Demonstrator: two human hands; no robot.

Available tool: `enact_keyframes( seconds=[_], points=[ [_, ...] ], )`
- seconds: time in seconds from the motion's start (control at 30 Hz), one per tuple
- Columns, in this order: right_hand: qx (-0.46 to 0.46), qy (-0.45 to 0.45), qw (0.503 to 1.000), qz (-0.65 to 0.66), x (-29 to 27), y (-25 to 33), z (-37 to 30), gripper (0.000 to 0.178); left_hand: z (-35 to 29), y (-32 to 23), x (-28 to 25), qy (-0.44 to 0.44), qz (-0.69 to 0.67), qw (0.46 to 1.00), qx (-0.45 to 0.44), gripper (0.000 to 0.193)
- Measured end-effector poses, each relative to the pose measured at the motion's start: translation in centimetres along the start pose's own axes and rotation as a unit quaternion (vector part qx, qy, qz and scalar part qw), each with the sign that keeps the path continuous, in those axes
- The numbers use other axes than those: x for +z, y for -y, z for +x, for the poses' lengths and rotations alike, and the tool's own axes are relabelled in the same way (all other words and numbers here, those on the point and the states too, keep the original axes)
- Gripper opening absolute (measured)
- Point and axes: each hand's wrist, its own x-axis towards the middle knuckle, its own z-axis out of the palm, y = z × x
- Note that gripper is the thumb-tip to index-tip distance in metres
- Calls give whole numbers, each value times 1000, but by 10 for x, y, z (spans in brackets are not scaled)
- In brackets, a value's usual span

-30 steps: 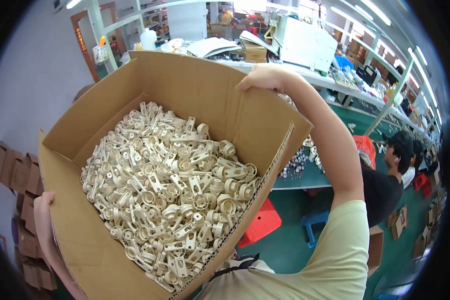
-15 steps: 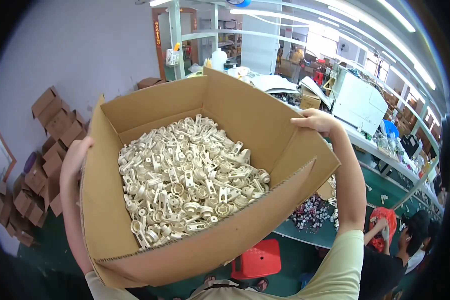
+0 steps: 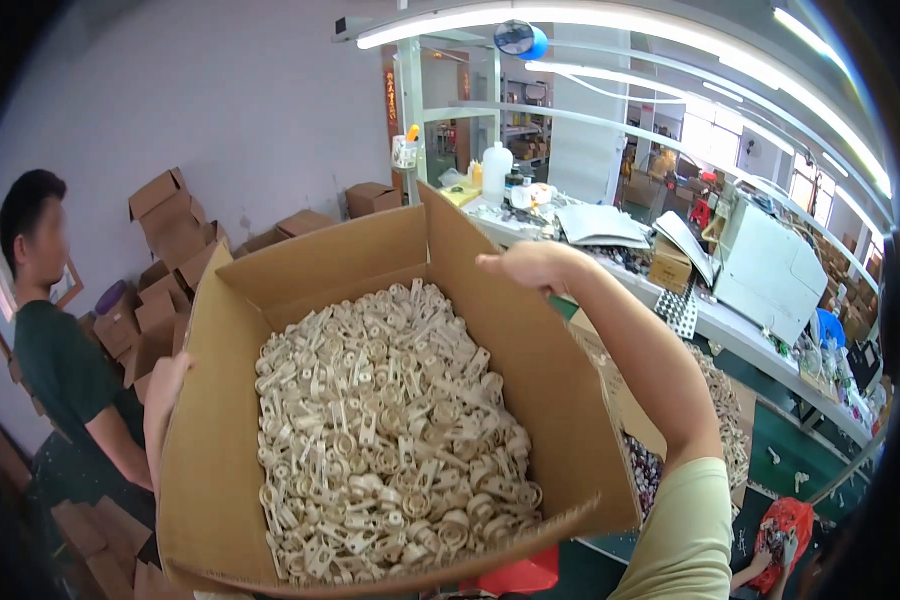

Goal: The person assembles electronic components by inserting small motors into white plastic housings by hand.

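A large open cardboard box (image 3: 530, 400) is held up at chest height, nearly filling the view, with a long workbench (image 3: 730, 330) just beyond its right wall. It is judged heavy, being loaded deep with parts; the corrugated walls are stiff but could buckle at the flaps, so support is best taken low on the two opposite sides. The right hand (image 3: 530, 265) is curled over the top rim of the right wall, fingers closed on the cardboard edge. The left hand (image 3: 165, 385) is pressed flat against the outside of the left wall, fingers spread rather than clenched. Inside the box lies a loose heap of small cream plastic parts (image 3: 390, 440), hard, smooth, ringed and pronged, likely to slide and shift when tilted.
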Motion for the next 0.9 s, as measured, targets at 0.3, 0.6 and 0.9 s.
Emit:
enact_keyframes(
  seconds=[0.3, 0.6, 0.9],
  points=[
    [-1, 5, 984, 178, -19, -62, 7, 41, -2, 8, 5, -28, 16, 999, -13, 43],
    [-21, 12, 944, 330, -11, -81, 8, 40, -7, -20, 18, 4, 49, 999, 15, 43],
    [103, -2, 883, 457, 19, -119, -49, 11, -14, -1, 41, 52, 44, 998, 10, 43]
  ],
)
